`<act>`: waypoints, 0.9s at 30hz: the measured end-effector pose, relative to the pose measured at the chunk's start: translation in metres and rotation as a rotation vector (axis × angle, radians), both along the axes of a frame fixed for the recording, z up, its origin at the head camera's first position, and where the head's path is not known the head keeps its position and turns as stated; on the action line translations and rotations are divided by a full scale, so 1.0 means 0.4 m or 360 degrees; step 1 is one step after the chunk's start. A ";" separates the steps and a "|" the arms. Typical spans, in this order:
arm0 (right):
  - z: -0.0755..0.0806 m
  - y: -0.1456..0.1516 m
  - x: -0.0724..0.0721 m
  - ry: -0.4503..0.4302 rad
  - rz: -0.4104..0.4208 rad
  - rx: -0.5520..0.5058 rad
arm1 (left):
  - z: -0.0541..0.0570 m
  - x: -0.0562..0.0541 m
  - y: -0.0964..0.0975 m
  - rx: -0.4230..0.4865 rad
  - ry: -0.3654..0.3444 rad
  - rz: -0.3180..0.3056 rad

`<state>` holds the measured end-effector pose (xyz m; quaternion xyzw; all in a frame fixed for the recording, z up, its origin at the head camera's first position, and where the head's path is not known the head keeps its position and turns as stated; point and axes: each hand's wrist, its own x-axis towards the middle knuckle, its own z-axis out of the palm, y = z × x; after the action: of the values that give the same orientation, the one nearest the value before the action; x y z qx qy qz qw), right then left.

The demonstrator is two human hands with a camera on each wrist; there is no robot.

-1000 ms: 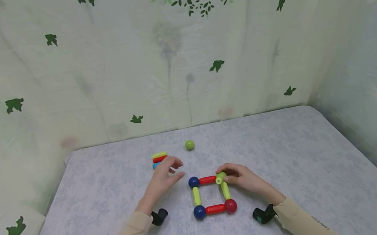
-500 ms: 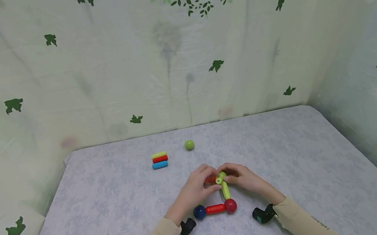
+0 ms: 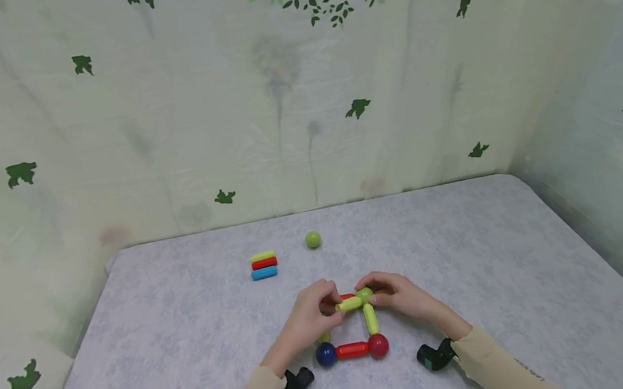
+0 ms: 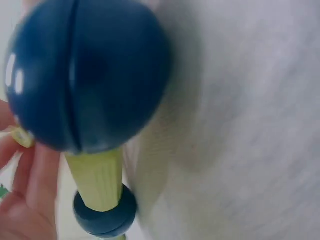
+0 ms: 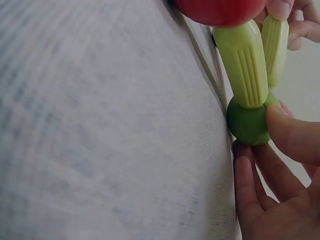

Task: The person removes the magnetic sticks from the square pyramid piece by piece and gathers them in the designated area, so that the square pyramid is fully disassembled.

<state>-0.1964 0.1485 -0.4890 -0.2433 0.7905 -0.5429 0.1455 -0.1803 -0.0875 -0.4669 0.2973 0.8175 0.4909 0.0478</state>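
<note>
A square of magnetic rods and balls lies on the table. My right hand (image 3: pixel 397 295) grips the green ball (image 3: pixel 366 293) at its far right corner. From that ball a yellow-green rod (image 3: pixel 350 304) points left, its free end pinched by my left hand (image 3: pixel 310 314). Another yellow-green rod (image 5: pixel 244 65) joins the green ball to the red ball (image 3: pixel 378 346). Along the near side a red rod (image 3: pixel 352 350) reaches the near blue ball (image 3: pixel 326 355). The far blue ball (image 4: pixel 107 215) is hidden behind my left hand in the head view.
Beyond the hands, a yellow-green rod (image 3: pixel 263 256), a red rod (image 3: pixel 264 264) and a blue rod (image 3: pixel 265 273) lie side by side. A loose green ball (image 3: pixel 313 240) sits to their right. A leaf-patterned curtain (image 3: pixel 295 88) hangs behind the grey table (image 3: pixel 452 233).
My left hand came in from the left and took hold of the rod on the green ball. That rod, which pointed toward the head camera, now slants left. The right hand keeps its place.
</note>
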 end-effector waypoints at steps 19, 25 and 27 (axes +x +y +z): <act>0.097 -0.023 0.045 -0.0058 -0.0048 0.0056 | -0.013 -0.035 -0.194 0.0023 0.0037 0.0733; 0.090 -0.023 0.043 -0.0067 -0.0040 0.0038 | -0.019 -0.082 -0.263 -0.0115 0.0076 0.0872; 0.088 -0.023 0.042 -0.0071 -0.0039 0.0037 | -0.019 -0.095 -0.276 -0.0149 0.0066 0.0888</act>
<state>-0.1796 0.1393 -0.4540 -0.2196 0.7963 -0.5406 0.1593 -0.2185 -0.1979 -0.4745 0.0681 0.8904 0.4406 -0.0921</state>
